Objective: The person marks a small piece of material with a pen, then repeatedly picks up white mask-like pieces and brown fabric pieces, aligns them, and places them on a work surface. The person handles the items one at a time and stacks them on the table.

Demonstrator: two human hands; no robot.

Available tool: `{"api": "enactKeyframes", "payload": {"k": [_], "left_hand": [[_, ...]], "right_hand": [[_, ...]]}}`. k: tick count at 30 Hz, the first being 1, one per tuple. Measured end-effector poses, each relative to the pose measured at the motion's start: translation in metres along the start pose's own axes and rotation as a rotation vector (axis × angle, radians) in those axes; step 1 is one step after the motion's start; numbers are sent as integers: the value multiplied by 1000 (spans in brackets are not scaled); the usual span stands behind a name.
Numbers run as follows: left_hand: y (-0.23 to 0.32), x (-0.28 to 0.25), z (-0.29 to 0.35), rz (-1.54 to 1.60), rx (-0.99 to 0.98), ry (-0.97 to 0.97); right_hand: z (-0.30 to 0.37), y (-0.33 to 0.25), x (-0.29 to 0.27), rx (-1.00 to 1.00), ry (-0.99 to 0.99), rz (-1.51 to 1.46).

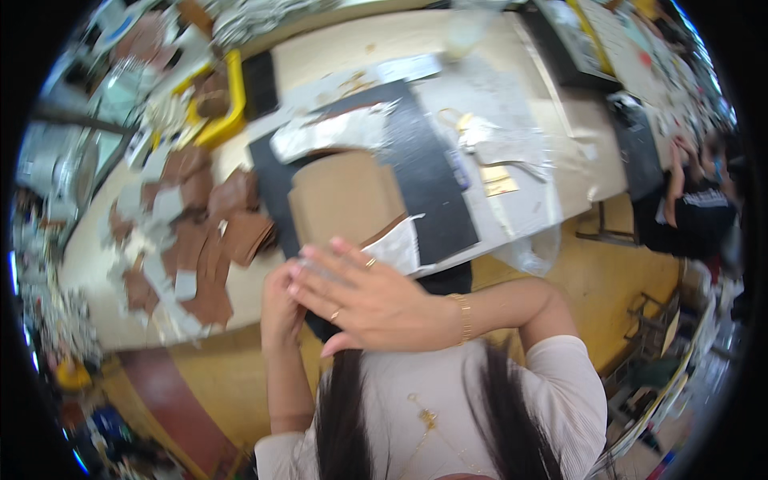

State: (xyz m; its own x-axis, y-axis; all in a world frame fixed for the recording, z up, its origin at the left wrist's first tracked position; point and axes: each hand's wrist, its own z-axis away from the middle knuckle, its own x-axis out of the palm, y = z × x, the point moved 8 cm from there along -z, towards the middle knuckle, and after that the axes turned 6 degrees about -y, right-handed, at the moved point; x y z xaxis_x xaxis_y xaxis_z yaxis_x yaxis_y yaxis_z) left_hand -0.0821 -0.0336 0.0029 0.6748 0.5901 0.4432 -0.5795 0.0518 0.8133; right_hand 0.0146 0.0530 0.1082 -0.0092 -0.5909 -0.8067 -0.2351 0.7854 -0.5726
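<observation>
My right hand (380, 308), with rings and a gold bracelet, reaches across my body, its fingers stretched out against my left hand (280, 308). The left fingers are mostly hidden behind the right ones, and I cannot make out anything held between the hands. Just beyond them lies a flat tan panel (348, 196) on a black board (436, 172). A brown strip with white backing (398, 246) lies at the panel's near right edge, close to my right fingers. Another white-covered brown piece (332, 132) lies along the panel's far side.
Brown leather-like pieces (200, 256) with grey patches are heaped on the left of the table. Behind them stands a yellow bin (236, 96). White scraps (504, 144) and a gold piece (498, 180) lie right of the board. Another person (696, 200) sits at far right.
</observation>
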Motion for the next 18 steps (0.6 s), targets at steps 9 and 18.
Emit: {"api": "enactKeyframes", "payload": {"k": [9, 18], "left_hand": [[-13, 3, -16, 126, 17, -181], [13, 14, -20, 15, 71, -231]], "right_hand": [[45, 43, 11, -88, 267, -142], [91, 101, 35, 271, 397, -1033]]}}
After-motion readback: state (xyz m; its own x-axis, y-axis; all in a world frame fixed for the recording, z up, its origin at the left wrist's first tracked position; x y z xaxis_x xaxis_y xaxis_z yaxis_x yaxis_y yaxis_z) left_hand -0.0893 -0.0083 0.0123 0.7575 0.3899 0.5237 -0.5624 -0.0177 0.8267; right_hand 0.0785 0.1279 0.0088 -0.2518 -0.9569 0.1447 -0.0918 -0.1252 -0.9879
